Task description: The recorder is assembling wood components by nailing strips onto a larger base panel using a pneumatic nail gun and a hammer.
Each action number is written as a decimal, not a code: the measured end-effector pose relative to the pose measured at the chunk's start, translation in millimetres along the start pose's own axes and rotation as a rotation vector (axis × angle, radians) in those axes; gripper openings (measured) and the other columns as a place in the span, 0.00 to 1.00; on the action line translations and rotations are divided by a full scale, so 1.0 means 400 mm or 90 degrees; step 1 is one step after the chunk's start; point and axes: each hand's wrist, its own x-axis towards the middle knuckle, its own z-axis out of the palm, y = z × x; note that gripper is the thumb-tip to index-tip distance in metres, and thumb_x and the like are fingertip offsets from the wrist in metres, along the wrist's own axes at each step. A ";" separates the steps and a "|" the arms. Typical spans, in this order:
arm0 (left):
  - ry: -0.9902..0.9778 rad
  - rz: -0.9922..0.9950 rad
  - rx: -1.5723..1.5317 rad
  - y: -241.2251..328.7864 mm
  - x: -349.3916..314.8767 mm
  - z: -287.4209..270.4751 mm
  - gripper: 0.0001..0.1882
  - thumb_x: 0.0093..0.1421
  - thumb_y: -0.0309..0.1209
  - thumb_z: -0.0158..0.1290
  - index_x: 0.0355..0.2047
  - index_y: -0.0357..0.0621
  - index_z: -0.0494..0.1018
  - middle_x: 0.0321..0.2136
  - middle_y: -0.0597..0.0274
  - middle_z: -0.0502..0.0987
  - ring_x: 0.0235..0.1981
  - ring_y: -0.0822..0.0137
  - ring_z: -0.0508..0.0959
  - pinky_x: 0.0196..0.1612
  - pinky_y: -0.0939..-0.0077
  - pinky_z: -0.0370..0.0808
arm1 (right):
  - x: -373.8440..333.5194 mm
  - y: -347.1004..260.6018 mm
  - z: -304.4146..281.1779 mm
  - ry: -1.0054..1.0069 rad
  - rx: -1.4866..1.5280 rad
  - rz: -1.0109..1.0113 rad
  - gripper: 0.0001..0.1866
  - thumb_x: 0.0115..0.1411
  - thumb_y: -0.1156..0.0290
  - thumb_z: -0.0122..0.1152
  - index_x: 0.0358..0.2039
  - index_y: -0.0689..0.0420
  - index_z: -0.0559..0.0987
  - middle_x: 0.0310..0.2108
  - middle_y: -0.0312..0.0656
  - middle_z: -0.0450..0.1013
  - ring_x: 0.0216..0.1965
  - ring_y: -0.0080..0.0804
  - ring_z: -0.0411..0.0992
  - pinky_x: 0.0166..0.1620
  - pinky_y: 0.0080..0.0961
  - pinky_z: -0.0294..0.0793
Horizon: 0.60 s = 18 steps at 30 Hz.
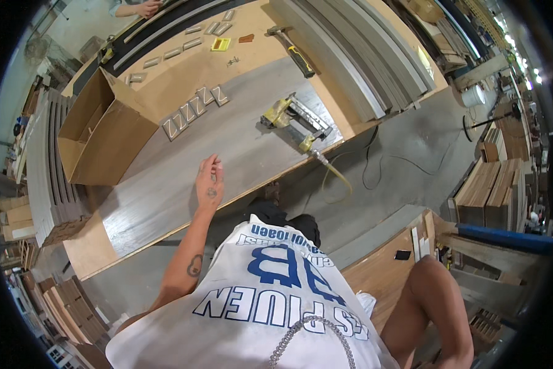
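My left hand (pixel 210 179) hovers at the near edge of a grey wood-grain panel (pixel 138 218) on the workbench. Nothing shows in it, and its fingers are loosely stretched. Only the bent right arm (pixel 435 301) appears at lower right; its hand is out of sight. Farther right on the panel lies a yellow-and-black nail gun (pixel 292 120) with an air hose (pixel 335 172) running off the edge. A slanting row of several small flat rectangular pieces (pixel 194 111) rests beyond my left hand. An open cardboard box (pixel 113 138) stands left of them.
A hammer (pixel 295 52) and a small yellow box (pixel 220 44) lie toward the back. Stacks of long grey boards (pixel 356 55) cover the bench's right side; more grey boards (pixel 55 166) stand at left. Another person's hand (pixel 147 8) is at the far left.
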 end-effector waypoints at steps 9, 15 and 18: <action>0.029 -0.105 -0.223 0.170 0.101 0.163 0.18 0.70 0.31 0.49 0.57 0.35 0.70 0.39 0.55 0.80 0.38 0.69 0.79 0.44 0.74 0.76 | -0.343 0.927 -0.177 0.916 -0.193 0.810 0.32 0.59 0.63 0.68 0.57 0.72 0.70 0.43 0.50 0.77 0.38 0.32 0.77 0.40 0.23 0.77; 0.002 -0.173 -0.217 0.240 0.020 0.268 0.20 0.71 0.35 0.50 0.55 0.32 0.70 0.37 0.57 0.79 0.37 0.71 0.78 0.44 0.77 0.75 | -0.549 1.174 -0.140 0.710 -0.596 0.833 0.36 0.55 0.65 0.71 0.58 0.71 0.67 0.54 0.61 0.67 0.51 0.53 0.72 0.50 0.40 0.74; 0.029 -0.183 -0.271 0.295 0.000 0.321 0.20 0.71 0.36 0.50 0.55 0.32 0.70 0.36 0.58 0.79 0.36 0.72 0.78 0.45 0.78 0.74 | -0.565 1.178 -0.130 0.819 -0.474 0.833 0.32 0.56 0.67 0.70 0.55 0.71 0.68 0.51 0.60 0.68 0.47 0.54 0.73 0.48 0.39 0.74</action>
